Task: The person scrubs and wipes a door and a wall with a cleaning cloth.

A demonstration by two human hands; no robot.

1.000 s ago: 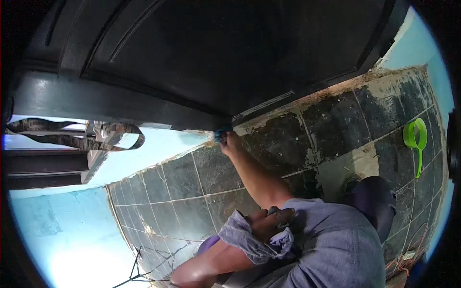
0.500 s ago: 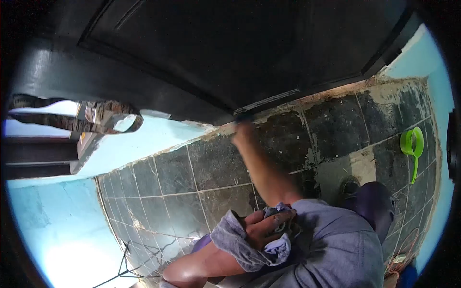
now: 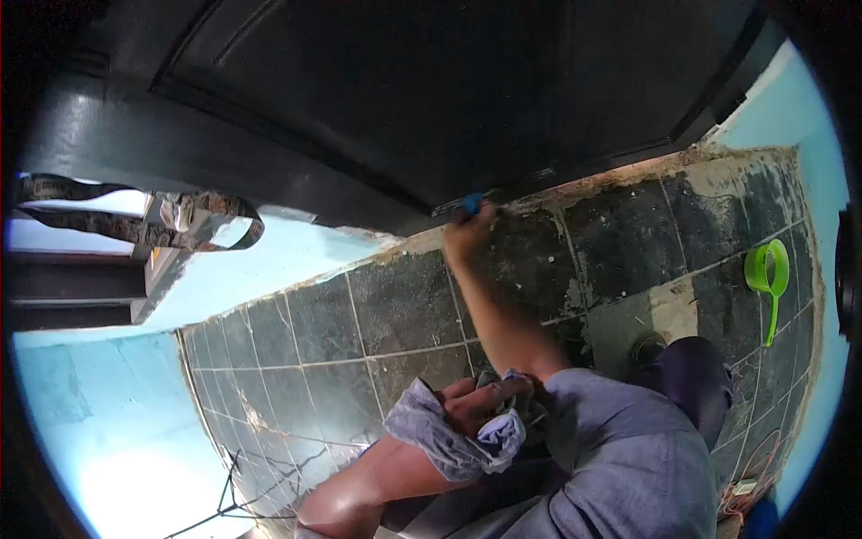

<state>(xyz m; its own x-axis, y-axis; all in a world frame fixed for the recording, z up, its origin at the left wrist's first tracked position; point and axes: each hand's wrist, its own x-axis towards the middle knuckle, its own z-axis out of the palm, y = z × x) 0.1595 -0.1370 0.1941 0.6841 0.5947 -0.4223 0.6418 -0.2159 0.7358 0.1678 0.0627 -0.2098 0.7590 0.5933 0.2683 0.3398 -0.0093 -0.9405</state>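
On the tiles (image 3: 628,235), 1 green dipper (image 3: 756,268) lies apart from the door (image 3: 449,99).

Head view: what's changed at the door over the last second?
The right hand has moved rightward in the picture, from the door's lower corner to farther along its bottom edge, with the small blue item. Nothing was visibly taken up or let go. The left hand keeps hold of the gray cloth, and the green dipper stays on the floor.

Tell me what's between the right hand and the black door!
The head view shows a small blue object between the right hand and black door.
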